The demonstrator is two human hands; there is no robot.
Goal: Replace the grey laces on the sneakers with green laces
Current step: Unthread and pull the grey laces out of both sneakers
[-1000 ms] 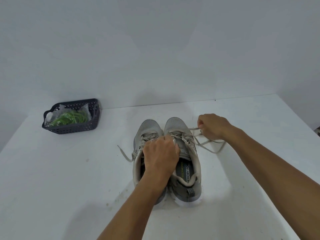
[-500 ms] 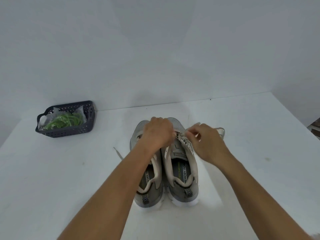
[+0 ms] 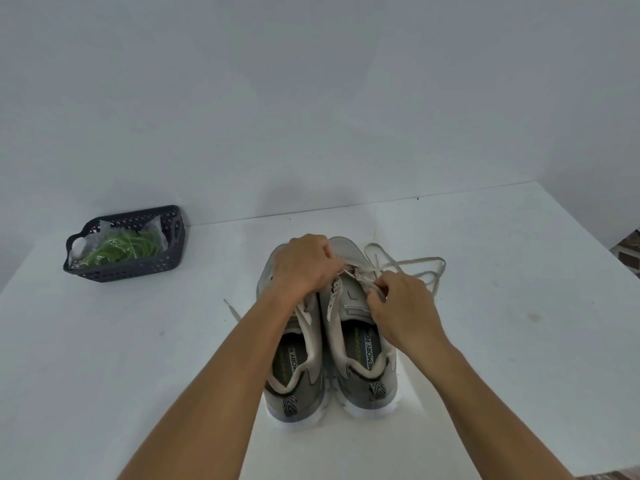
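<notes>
Two grey sneakers stand side by side, heels toward me: the left sneaker (image 3: 294, 382) and the right sneaker (image 3: 360, 344). My left hand (image 3: 304, 265) lies over the laced front of the shoes, its fingers curled on the grey lace at the right shoe's eyelets. My right hand (image 3: 401, 306) pinches the grey lace at that shoe's right eyelets. A loose length of the grey lace (image 3: 415, 268) loops on the table to the right of the toe. Green laces (image 3: 128, 245) sit in a clear bag inside the dark basket.
The dark plastic basket (image 3: 138, 268) stands at the back left of the white table (image 3: 519, 341), near the wall. Another grey lace end (image 3: 232, 309) trails on the table left of the shoes.
My left hand has moved from the shoe tongues forward to the laced front. My right hand has come in from the loose lace at the right to the right shoe's eyelets.
</notes>
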